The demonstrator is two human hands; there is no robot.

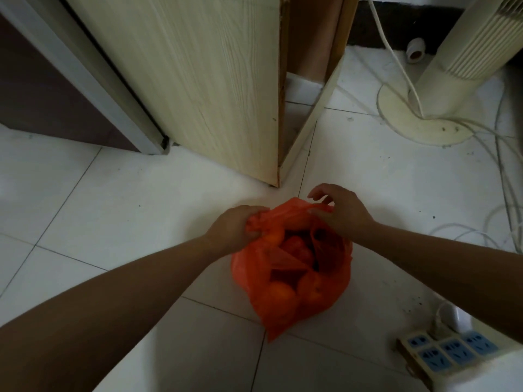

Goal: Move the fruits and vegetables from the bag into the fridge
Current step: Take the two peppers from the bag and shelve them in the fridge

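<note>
**Opening the Bag**

The orange bag (291, 278) sits on the white floor (113, 222), in front of me. My left hand (235, 230) has a tight grip on the left edge of the bag's mouth. My right hand (339, 213) pinches the far right edge with my fingertips, and the other fingers are spread wide. I can see round orange fruits (283, 295) inside. I think I should pull both edges apart slowly, so the thin plastic does not rip. Then I can reach in. The dark fridge (56, 89) is at the far left, well apart from the bag.
</note>
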